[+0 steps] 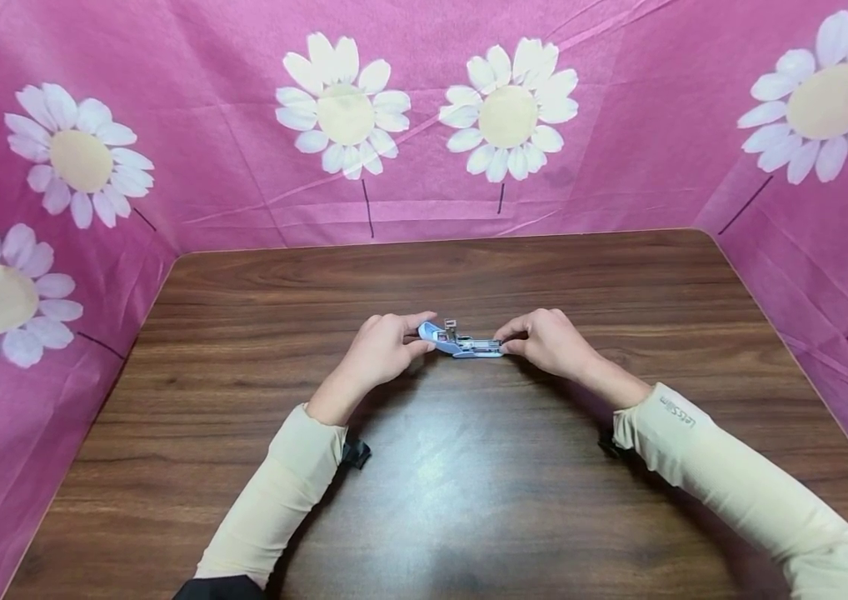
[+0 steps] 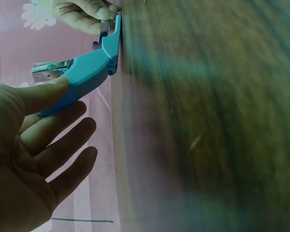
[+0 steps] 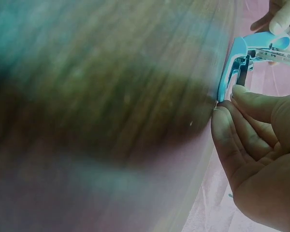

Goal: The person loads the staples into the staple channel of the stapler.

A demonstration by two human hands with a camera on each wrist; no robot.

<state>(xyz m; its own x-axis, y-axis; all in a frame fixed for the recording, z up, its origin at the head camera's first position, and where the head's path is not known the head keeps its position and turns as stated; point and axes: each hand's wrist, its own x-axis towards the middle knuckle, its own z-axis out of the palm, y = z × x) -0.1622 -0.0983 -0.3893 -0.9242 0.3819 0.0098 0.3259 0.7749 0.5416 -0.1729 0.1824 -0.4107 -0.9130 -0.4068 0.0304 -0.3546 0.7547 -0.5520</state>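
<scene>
A light-blue stapler (image 1: 478, 353) lies spread wide on the table between the two hands, its metal staple tray exposed and a metal piece standing up near its hinge. At the left end, my left hand (image 1: 382, 348) pinches the raised blue top cover between thumb and index finger; the other fingers are spread in the left wrist view. My right hand (image 1: 548, 342) pinches the front end of the staple tray and base with thumb and fingertips. In the right wrist view the blue base (image 3: 225, 77) stands against the wood, close to the right fingertips.
The brown wood-grain table (image 1: 454, 500) stretches around the hands. Pink cloth (image 1: 424, 208) with white daisies hangs along its back and both sides. Black straps with small devices (image 1: 356, 452) sit at the sleeve cuffs.
</scene>
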